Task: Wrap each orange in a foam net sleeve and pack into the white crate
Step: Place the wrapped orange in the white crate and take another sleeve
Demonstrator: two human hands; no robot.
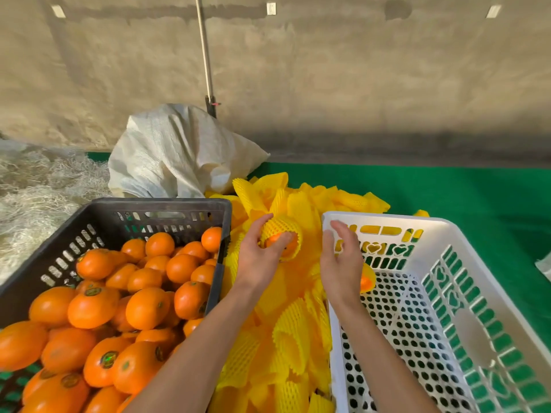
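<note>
Nearest: loose yellow foam net sleeves (286, 347) heaped between the dark plastic crate of bare oranges (98, 296) at left and the white perforated crate (465, 293) at right, within easy reach. Left hand (259, 254) clamps a half-sleeved orange (281, 241) over the heap; right hand (341, 257) hovers, fingers apart, holding nothing, probably about to tug the net.

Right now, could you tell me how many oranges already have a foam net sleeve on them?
2. One wrapped orange is held by the left hand above the sleeve pile; another lies in the white crate, partly behind the right hand. More may be hidden.
</note>
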